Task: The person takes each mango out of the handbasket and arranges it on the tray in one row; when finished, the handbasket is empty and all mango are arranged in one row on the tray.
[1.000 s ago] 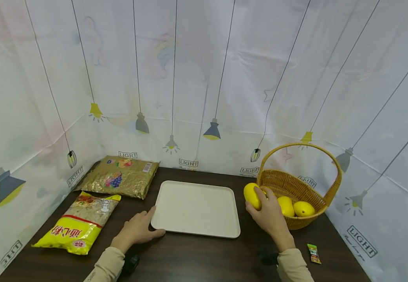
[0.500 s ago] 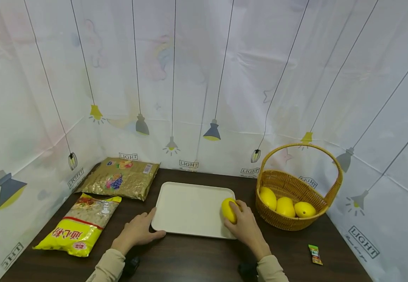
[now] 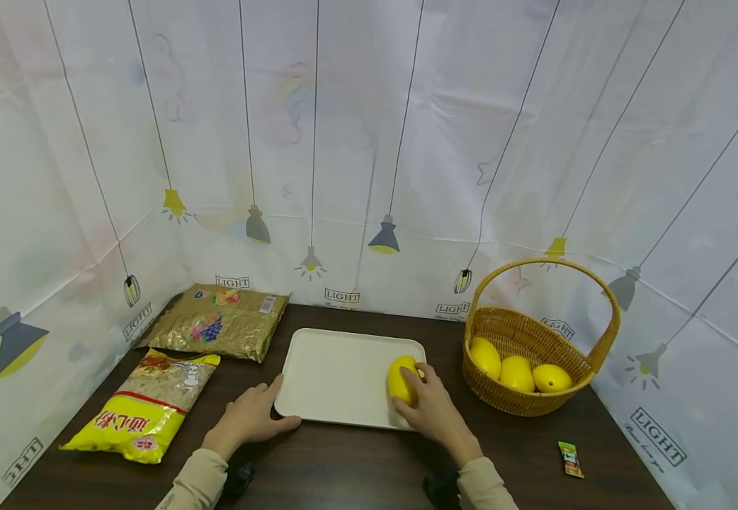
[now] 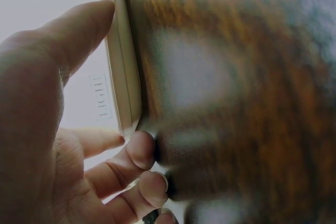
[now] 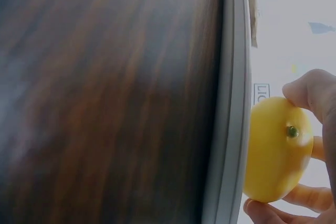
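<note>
Dark wood-grain table (image 3: pixel 343 471), white lamp-print curtain (image 3: pixel 452 134); right hand (image 3: pixel 438 409) grips yellow oval fruit (image 3: pixel 399 380), lengthwise front-to-back, stem end (image 5: pixel 292 131) nearest; left hand (image 3: pixel 248 419) spread, empty.

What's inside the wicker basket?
Three yellow fruits are visible in the wicker basket. Whatever lies beneath them can't be seen: the fruits and the near wall cover it.
</note>
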A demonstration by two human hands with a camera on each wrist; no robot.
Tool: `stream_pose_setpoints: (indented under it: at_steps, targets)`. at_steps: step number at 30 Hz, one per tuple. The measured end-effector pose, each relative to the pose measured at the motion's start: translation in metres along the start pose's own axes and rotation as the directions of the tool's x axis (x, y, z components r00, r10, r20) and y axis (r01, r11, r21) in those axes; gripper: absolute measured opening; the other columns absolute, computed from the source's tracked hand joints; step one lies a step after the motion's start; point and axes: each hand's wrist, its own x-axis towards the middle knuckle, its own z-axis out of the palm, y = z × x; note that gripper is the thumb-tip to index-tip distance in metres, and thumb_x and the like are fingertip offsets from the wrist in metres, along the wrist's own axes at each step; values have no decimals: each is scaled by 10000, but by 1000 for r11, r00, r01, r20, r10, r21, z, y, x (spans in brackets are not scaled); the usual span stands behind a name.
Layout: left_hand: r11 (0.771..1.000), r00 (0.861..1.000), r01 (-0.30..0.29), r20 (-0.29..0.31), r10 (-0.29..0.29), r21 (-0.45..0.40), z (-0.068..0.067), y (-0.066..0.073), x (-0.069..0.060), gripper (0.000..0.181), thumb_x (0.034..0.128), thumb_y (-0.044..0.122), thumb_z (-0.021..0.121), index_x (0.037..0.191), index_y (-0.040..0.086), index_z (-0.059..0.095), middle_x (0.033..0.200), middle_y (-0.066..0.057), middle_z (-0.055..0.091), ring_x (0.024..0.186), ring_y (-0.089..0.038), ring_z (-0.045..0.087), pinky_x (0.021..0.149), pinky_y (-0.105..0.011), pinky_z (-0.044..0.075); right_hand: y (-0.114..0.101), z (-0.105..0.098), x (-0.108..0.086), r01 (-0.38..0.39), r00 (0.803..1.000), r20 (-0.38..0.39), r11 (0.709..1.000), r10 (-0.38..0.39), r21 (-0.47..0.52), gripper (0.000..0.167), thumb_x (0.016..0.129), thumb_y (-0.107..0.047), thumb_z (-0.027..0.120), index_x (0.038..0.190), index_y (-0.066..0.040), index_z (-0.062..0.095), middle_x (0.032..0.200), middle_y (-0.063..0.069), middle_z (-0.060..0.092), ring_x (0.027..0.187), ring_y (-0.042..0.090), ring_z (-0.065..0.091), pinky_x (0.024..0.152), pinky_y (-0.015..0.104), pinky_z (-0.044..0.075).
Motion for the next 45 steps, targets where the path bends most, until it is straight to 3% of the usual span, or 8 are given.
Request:
stream_pose_setpoints:
  at_steps: [6, 15, 22, 28, 45]
  targets:
    - [1000, 1000, 1, -3, -1, -2, 1, -3, 1, 1036, 809, 709, 678, 1579, 107, 335, 1428, -240, 544, 1281, -464, 547, 912, -747, 427, -15, 4, 11, 51, 998, 43, 998, -52, 25, 533, 893, -329, 716, 1371, -125, 597, 1395, 272, 507, 1064, 369, 627, 902, 523, 556]
    - [1000, 1000, 5, -3, -5, 6, 2, -5, 1, 1037, 807, 713, 677, 1577, 108, 339, 1427, -234, 548, 1275, -461, 554, 906, -752, 426, -44, 20, 37, 103, 986, 126, 992, -111, 68, 548, 919, -388, 707, 1388, -132, 581, 1409, 262, 487, 1147, 406, 609, 961, 547, 531]
    - [1000, 1000, 2, 2, -2, 9, 2, -5, 3, 1044, 806, 723, 671, 1579, 108, 334, 1425, -239, 545, 1270, -462, 552, 908, -751, 424, -70, 32, 60, 154, 966, 196, 983, -171, 98, 584, 922, -392, 674, 1425, -126, 542, 1448, 276, 443, 1150, 406, 594, 964, 537, 530]
    - [1000, 1000, 10, 1, -10, 3, 4, -6, 2, 1031, 814, 725, 662, 1586, 133, 324, 1428, -225, 548, 1277, -443, 554, 919, -743, 430, -91, 43, 75, 217, 946, 234, 975, -224, 55, 632, 885, -344, 642, 1458, -109, 514, 1462, 278, 425, 1098, 382, 617, 932, 490, 545]
    - [1000, 1000, 1, -18, -1, 2, 3, -2, 1, 1014, 813, 706, 677, 1586, 148, 331, 1348, -204, 595, 1187, -416, 602, 866, -720, 461, -129, 61, 95, 226, 929, 300, 974, -218, 10, 635, 946, -405, 652, 1504, -158, 475, 1512, 237, 393, 1192, 344, 610, 995, 457, 542]
